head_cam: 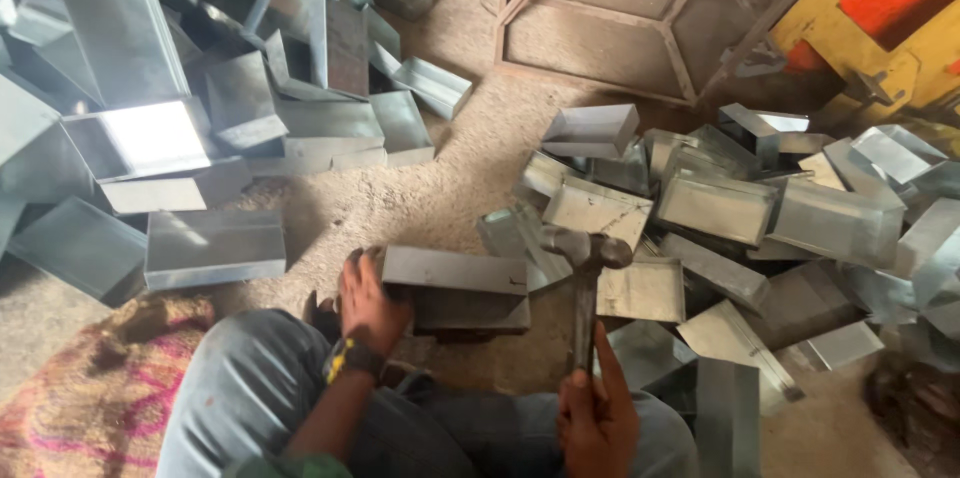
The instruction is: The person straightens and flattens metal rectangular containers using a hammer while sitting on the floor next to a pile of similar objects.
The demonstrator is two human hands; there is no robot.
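A folded sheet-metal box (455, 286) lies on the sandy floor just in front of my knees. My left hand (368, 300) rests against the box's left end, holding it steady; a yellow and black band is on that wrist. My right hand (598, 416) grips the handle of a hammer (586, 273), whose dark head is raised upright to the right of the box, above the pile. My legs in grey trousers fill the lower middle of the view.
A heap of similar shiny metal boxes (720, 206) lies to the right, and another heap (200, 88) covers the upper left. A metal frame (610, 33) stands at the back, beside a yellow and orange machine (880, 28). A patterned sack (95, 398) lies lower left.
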